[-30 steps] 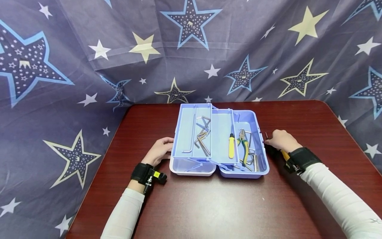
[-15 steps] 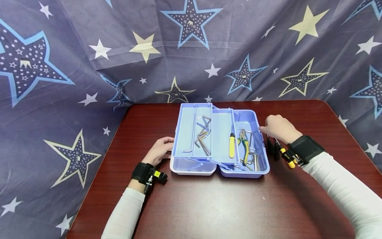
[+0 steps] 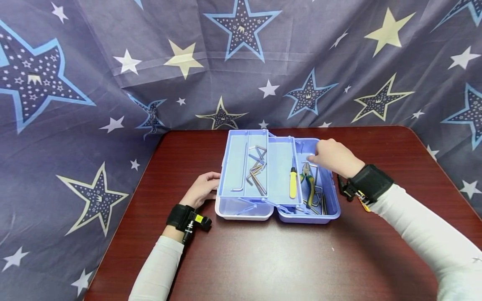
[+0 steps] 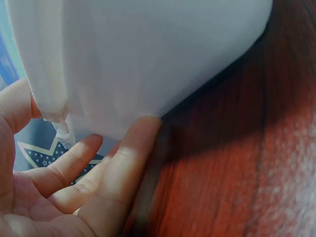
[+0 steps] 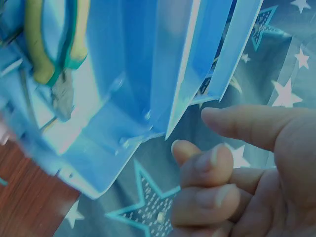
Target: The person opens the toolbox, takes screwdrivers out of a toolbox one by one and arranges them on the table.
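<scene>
A blue toolbox (image 3: 306, 219) stands unfolded on the table, its trays spread toward the left. My left hand (image 3: 200, 191) touches the white lid (image 3: 244, 213) at its left side; the left wrist view has fairly straight fingers (image 4: 131, 163) against the white wall. Over the back of the right compartment hovers my right hand (image 3: 335, 158), holding nothing, its fingers loosely bent. Below it lie pliers (image 3: 310, 190) with green and yellow handles, among several hex keys (image 3: 323, 205). A yellow screwdriver (image 3: 292, 184) lies in the middle tray.
Several more hex keys (image 3: 257, 173) lie in the left tray, beside one long hex key (image 3: 242, 179). Right of the box, a yellow-handled tool (image 3: 364, 205) is mostly hidden under the right wrist. A star-printed cloth (image 3: 241, 83) hangs behind the table (image 3: 244, 259).
My right hand has risen from the tools right of the box and moved left over the right compartment. The left hand stays at the lid.
</scene>
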A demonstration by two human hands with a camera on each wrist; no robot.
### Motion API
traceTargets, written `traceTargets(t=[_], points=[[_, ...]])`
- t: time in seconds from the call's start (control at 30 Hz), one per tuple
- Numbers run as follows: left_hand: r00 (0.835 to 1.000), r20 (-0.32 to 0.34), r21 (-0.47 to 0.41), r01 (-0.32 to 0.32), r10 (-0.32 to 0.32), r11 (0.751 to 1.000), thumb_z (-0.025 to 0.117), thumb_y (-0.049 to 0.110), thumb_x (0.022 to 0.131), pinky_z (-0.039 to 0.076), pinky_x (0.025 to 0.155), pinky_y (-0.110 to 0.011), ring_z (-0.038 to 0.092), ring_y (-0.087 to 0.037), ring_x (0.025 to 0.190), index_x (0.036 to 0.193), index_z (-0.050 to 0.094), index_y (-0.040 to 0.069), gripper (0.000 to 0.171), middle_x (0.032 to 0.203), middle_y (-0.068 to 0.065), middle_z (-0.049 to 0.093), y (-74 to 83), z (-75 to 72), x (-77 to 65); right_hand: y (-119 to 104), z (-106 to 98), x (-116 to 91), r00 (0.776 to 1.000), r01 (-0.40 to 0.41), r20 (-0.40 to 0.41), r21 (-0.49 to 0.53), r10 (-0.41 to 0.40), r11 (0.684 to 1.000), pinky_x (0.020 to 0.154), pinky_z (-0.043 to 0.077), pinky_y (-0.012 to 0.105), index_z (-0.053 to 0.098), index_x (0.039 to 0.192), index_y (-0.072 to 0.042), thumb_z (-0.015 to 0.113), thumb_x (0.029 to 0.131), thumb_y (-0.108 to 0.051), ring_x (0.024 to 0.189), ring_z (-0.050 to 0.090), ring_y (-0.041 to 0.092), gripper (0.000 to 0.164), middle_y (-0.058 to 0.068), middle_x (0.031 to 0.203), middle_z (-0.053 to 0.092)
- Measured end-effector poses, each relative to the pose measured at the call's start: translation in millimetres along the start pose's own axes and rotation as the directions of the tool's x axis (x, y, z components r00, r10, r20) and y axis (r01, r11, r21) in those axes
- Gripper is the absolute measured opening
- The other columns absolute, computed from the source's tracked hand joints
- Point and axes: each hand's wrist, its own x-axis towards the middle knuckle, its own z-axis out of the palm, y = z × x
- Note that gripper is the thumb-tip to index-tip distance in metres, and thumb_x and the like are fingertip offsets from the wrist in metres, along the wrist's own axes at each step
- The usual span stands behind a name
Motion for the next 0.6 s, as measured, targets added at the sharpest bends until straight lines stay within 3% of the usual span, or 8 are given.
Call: traceTargets(t=[0.3, 0.6], points=[[1.0, 0.002, -0.004, -0.004, 0.004, 1.0, 0.061, 0.013, 0.09, 0.057, 0.067, -0.037, 0.067, -0.017, 0.081, 0.124, 0.052, -0.003, 0.039, 0.096, -0.008, 0.068, 0.8, -0.5, -1.4, -31, 14, 2, 0.998, 0.046, 0.043, 0.015, -0.046, 0.999, 0.044, 0.031, 0.026, 0.059, 0.06, -0.008, 0.067, 0.088, -0.027, 0.048, 0.044, 0.017, 0.035, 0.0, 0.051, 0.036], [1.0, 0.004, -0.007, -0.005, 0.005, 1.0, 0.061, 0.014, 0.09, 0.057, 0.068, -0.037, 0.067, -0.017, 0.081, 0.124, 0.052, -0.003, 0.039, 0.096, -0.008, 0.068, 1.8, -0.1, -1.8, -47, 29, 4, 0.995, 0.046, 0.085, 0.013, -0.047, 0.999, 0.046, 0.039, 0.025, 0.067, 0.083, -0.001, 0.067, 0.088, -0.029, 0.054, 0.054, 0.018, 0.028, 0.005, 0.059, 0.053]])
